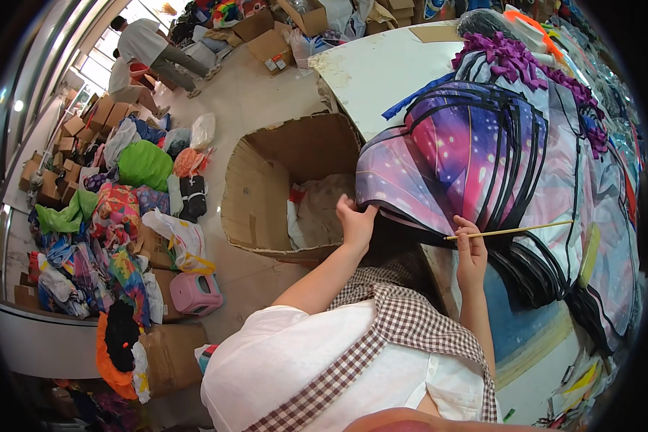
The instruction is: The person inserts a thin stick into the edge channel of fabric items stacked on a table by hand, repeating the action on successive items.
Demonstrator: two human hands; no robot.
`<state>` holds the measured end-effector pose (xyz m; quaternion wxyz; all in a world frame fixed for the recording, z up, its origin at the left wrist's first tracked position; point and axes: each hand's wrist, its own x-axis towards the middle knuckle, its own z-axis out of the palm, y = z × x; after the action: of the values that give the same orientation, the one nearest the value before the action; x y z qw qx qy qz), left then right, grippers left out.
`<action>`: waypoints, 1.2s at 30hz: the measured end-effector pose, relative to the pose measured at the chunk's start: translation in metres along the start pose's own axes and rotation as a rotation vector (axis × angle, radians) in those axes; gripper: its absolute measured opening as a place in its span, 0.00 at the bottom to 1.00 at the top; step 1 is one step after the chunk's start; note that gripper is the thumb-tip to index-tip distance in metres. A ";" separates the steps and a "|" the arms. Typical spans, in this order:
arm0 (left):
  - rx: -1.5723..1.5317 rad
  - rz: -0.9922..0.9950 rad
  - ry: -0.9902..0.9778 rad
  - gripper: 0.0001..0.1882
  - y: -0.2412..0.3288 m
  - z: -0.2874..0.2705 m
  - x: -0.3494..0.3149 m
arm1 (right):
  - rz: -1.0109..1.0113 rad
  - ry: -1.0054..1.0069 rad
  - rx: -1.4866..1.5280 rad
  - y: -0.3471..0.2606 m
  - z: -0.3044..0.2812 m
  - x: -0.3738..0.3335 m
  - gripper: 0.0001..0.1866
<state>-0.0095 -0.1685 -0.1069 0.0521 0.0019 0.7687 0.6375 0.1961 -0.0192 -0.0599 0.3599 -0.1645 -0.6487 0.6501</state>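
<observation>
A stack of pink, purple and blue star-printed fabric panels [450, 137] with black bound edges lies on the white table in front of me. At its near left corner, my left hand [356, 223] pinches the black edge of the top fabric panel [389, 176] between thumb and fingers. Farther right, my right hand [471, 253] grips a thin yellowish stick [529, 230], which points right across the fabric. The stick's left end pokes out just past the fingers. Black-edged layers [529, 273] droop over the table's near side.
A large open cardboard box [255, 194] with beige cloth inside stands against the table's left side. Purple ruffled trim [500, 57] lies at the back. Piled clothing and bags [115, 209], plus a pink stool [196, 294], are on the floor leftward. Two people [147, 47] bend far left.
</observation>
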 end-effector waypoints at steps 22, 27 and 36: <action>-0.298 -0.641 -0.912 0.22 0.024 0.052 -0.072 | 0.025 0.120 0.074 -0.001 -0.010 0.005 0.06; -0.301 -0.626 -0.932 0.22 0.020 0.051 -0.073 | 0.039 0.133 0.104 -0.002 -0.011 0.004 0.06; -0.279 -0.597 -0.921 0.22 0.014 0.051 -0.071 | 0.056 0.125 0.104 -0.004 -0.007 0.002 0.07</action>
<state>0.0646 -0.1206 -0.0969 0.5600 0.0554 0.5424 0.6238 0.2008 -0.0128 -0.0564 0.3893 -0.2040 -0.5856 0.6811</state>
